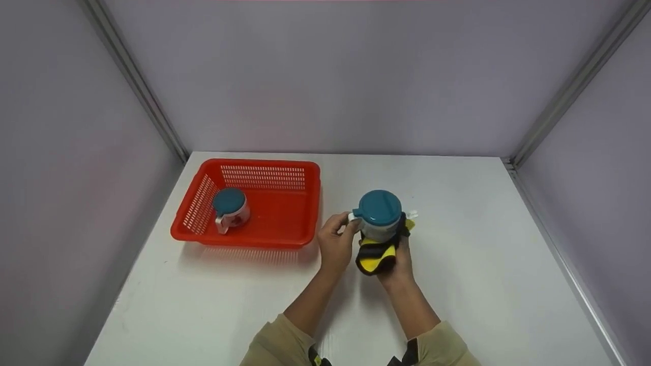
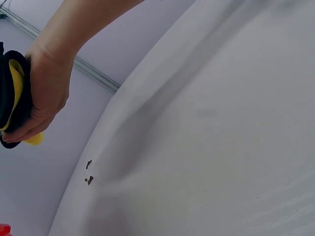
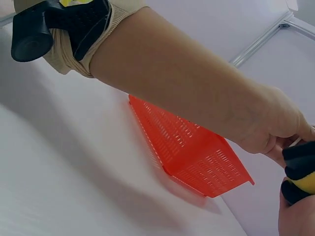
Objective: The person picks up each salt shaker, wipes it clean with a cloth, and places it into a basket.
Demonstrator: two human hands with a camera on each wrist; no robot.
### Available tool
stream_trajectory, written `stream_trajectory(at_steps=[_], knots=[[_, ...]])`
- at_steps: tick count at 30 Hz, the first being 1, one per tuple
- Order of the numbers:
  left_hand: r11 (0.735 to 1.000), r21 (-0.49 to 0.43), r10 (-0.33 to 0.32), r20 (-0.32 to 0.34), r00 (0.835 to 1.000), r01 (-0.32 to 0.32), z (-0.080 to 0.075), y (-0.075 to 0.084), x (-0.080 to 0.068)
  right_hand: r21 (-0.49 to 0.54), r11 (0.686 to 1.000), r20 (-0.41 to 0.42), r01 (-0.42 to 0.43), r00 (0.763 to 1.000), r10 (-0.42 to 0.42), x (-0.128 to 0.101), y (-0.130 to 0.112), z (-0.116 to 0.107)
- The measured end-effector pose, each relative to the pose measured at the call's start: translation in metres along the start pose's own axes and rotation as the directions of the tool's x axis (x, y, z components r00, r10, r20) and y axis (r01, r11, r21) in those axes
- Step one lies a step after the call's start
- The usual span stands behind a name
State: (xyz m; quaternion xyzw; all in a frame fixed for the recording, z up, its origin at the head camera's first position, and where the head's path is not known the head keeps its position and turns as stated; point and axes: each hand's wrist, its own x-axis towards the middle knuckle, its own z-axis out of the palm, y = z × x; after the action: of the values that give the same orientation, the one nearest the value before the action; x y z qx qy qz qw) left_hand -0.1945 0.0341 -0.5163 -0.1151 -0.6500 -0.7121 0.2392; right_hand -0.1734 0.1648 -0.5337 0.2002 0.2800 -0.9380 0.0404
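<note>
A clear jar with a teal lid [image 1: 380, 207] and a white side handle is held up over the table, slightly right of centre. My left hand [image 1: 336, 243] pinches the handle between thumb and fingers. My right hand [image 1: 402, 262] grips a black and yellow cloth [image 1: 376, 256], which wraps the jar's lower side and hangs below it. In the left wrist view, the right hand [image 2: 48, 91] clasps the cloth [image 2: 17, 93]. The right wrist view shows the left hand [image 3: 275, 120] near the cloth [image 3: 300, 169]; the jar is mostly hidden there.
To the left, a red perforated plastic basket [image 1: 269, 241] stands on the white table [image 1: 203, 305]. Inside, near its left wall, is a similar jar with a teal lid [image 1: 229, 201]. Pale panels [image 1: 325, 76] rise behind and on both sides.
</note>
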Motion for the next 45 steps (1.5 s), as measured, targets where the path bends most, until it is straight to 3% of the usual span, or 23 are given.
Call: stream_trajectory(at_steps=[5, 11, 14, 21, 25, 32, 37, 40, 42, 45], knots=[[0.999, -0.035, -0.017, -0.03, 0.999, 0.016, 0.001, 0.002, 0.001, -0.18, 0.979, -0.016, 0.093, 0.995, -0.098, -0.001, 0.005, -0.002], [1.0, 0.001, 0.005, -0.049, 0.999, -0.005, 0.0, 0.008, 0.004, -0.367, 0.909, -0.014, 0.195, 0.976, -0.215, -0.002, 0.011, -0.004], [0.999, 0.044, 0.012, -0.046, 0.999, -0.01, -0.002, 0.01, 0.006, -0.481, 0.846, -0.016, 0.232, 0.962, -0.273, -0.001, 0.013, -0.007], [0.996, 0.08, 0.037, -0.04, 0.999, -0.033, -0.003, 0.014, 0.008, -0.744, 0.631, -0.06, 0.22, 0.918, -0.391, -0.004, 0.012, -0.008], [0.992, 0.11, 0.061, -0.053, 0.997, -0.055, -0.003, 0.014, 0.007, -0.79, 0.578, -0.073, 0.206, 0.903, -0.423, -0.005, 0.013, -0.008], [0.992, 0.118, 0.04, -0.036, 0.999, -0.035, -0.005, 0.013, 0.005, -0.802, 0.57, -0.107, 0.18, 0.895, -0.434, -0.005, 0.007, -0.012], [0.996, 0.083, 0.021, -0.035, 0.999, -0.018, -0.011, 0.013, 0.008, -0.815, 0.547, -0.094, 0.194, 0.886, -0.454, -0.002, -0.008, -0.018], [0.997, 0.08, 0.011, -0.041, 0.999, -0.008, -0.015, 0.013, 0.01, -0.827, 0.523, -0.091, 0.208, 0.868, -0.488, 0.001, -0.023, -0.022], [0.997, 0.079, -0.006, -0.051, 0.999, 0.01, -0.016, 0.012, 0.011, -0.841, 0.492, -0.075, 0.225, 0.852, -0.518, 0.004, -0.034, -0.026], [0.997, 0.077, -0.026, -0.07, 0.997, 0.031, -0.018, 0.011, 0.012, -0.88, 0.4, -0.01, 0.257, 0.831, -0.556, 0.011, -0.051, -0.036]])
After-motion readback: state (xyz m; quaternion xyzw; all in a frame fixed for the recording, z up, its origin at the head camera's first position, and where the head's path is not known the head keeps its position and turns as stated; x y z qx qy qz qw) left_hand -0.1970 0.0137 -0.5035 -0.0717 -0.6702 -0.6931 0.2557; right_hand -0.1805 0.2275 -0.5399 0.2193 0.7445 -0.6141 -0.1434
